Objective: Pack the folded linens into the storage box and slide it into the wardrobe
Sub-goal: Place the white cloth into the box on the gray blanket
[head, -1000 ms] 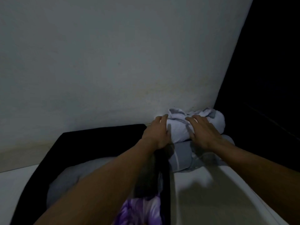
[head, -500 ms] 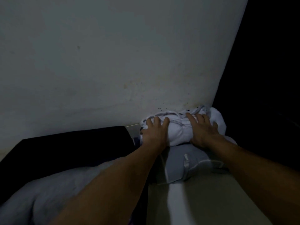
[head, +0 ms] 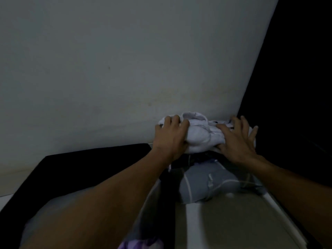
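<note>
A white folded linen point(head: 201, 135) sits near the wall, raised a little above a grey folded linen point(head: 203, 182). My left hand point(head: 170, 139) grips its left end, fingers curled over the top. My right hand point(head: 235, 139) holds its right end with fingers spread across the cloth. The grey linen lies on a pale flat surface point(head: 233, 225); a dark gap shows between the two linens. A black box-like edge point(head: 80, 164) runs on the left with pale grey fabric point(head: 53, 212) inside it.
A plain pale wall point(head: 125, 69) stands directly behind the linens. A dark tall surface point(head: 296, 87) fills the right side. A purple patterned cloth point(head: 140, 244) shows at the bottom edge between my arms.
Both hands have lifted the white linen off the grey one, so a dark gap now shows between them. My hands have spread wider along the bundle.
</note>
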